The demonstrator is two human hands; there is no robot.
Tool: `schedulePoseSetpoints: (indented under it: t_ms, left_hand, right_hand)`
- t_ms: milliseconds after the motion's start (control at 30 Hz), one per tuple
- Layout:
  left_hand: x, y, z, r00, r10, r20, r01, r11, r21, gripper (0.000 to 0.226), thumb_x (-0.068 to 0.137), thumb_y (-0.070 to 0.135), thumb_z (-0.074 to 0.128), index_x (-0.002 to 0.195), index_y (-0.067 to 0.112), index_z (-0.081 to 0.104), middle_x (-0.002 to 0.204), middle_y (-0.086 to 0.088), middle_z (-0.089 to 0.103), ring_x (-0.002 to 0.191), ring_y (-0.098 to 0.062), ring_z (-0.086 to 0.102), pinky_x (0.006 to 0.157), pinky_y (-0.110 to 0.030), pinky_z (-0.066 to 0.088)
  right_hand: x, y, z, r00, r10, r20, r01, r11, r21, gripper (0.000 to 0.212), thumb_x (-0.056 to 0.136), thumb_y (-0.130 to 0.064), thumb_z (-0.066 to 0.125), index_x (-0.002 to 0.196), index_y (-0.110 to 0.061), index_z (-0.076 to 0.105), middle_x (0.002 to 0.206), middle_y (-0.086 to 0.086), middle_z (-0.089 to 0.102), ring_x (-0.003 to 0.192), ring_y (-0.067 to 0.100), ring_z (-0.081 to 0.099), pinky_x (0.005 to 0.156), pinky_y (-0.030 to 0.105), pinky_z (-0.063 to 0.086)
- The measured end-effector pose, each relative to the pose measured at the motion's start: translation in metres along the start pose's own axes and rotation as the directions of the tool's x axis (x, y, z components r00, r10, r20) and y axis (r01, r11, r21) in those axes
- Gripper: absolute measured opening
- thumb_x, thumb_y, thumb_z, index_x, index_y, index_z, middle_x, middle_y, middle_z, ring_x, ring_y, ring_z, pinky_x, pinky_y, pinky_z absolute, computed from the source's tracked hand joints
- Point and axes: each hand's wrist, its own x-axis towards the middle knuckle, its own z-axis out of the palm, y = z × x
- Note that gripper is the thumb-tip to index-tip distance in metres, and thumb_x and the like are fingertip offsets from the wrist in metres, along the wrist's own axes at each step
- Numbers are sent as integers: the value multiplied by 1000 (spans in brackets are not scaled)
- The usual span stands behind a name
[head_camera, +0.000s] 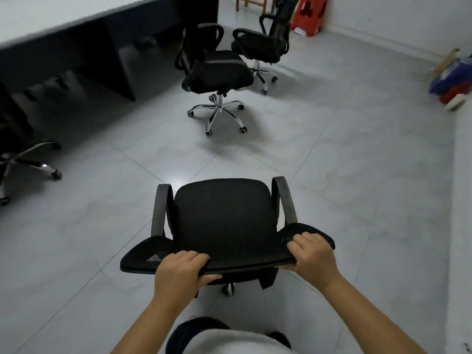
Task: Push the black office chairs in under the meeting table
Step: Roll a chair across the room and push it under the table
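A black mesh office chair (222, 213) stands right in front of me on the tiled floor, its seat facing away. My left hand (178, 269) grips the top edge of its backrest on the left, and my right hand (313, 256) grips the same edge on the right. The meeting table (51, 24), pale on top with dark panels below, runs along the upper left. Two more black chairs stand apart from it farther ahead: one (217, 72) on a chrome base, another (263, 44) behind it. A fourth chair's chrome base (25, 162) shows at the left edge by the table.
A red plastic stool (310, 14) and wooden legs (251, 2) stand by the far wall. Blue and red boxes (452, 77) lie on the floor at the right. Open tiled floor stretches between my chair and the table.
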Motion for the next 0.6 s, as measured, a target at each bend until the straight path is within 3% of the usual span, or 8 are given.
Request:
schedulePoseSetpoints:
  t_ms: [67,167,300,467,600]
  left_hand:
    - [-2,23,0,996,-85,0,85,996,11,75,89,63,14,67,20,72,58,10,68,49,-8,62,49,-14,44]
    - [-6,41,-1,986,-168,-16,168,985,48,75,90,61,14,70,19,73,62,9,70,52,-6,64,50,-14,47]
    - [-10,40,-4,941,-330,-73,337,932,135,74,80,71,19,57,20,67,46,10,61,40,-7,56,41,-15,39]
    - [-19,14,-2,919,-340,-198,379,901,212,73,86,66,27,46,14,59,40,3,54,35,-15,50,40,-20,33]
    - [-9,-8,4,905,-324,-277,397,877,271,70,86,65,31,44,15,58,40,4,54,34,-14,50,50,-23,27]
  right_hand:
    - [6,19,0,998,-36,57,35,999,18,60,81,-61,42,50,-12,55,47,0,51,43,17,46,42,21,34]
    - [21,30,0,988,-43,150,33,997,63,38,52,-52,71,49,-16,58,48,-4,51,43,15,48,41,19,32]
    - [41,19,9,978,-122,170,97,984,149,41,45,-54,75,46,-18,55,45,-5,49,40,13,46,40,18,26]
    - [65,9,26,976,-218,26,207,952,225,53,66,-62,59,43,-15,49,42,-2,47,36,13,41,37,17,27]
    - [88,9,45,969,-237,-72,248,933,262,65,82,-63,37,41,-14,47,40,-2,45,35,13,39,36,18,28]
